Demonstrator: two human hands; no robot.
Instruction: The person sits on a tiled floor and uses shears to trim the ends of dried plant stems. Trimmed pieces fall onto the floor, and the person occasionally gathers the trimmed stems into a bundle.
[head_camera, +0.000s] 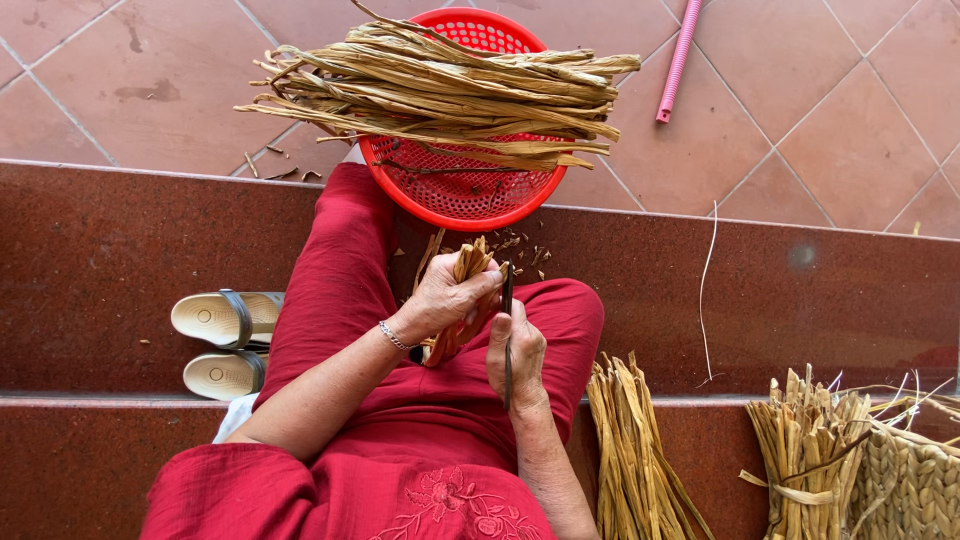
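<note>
Dry, light, brittle-looking straw stalks (462, 300) sit bunched in the left hand (445, 298), gripped mid-length, while right-hand fingers (517, 345) pinch a thin blade (508, 340).

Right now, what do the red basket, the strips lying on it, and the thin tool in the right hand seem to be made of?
The red basket looks like moulded plastic: glossy, with a regular mesh of holes. The strips seem to be dried plant fibre, perhaps reed or leaf: matte, tan, creased. The thin tool in the right hand looks dark, maybe metal; it is too thin to tell for sure.
</note>
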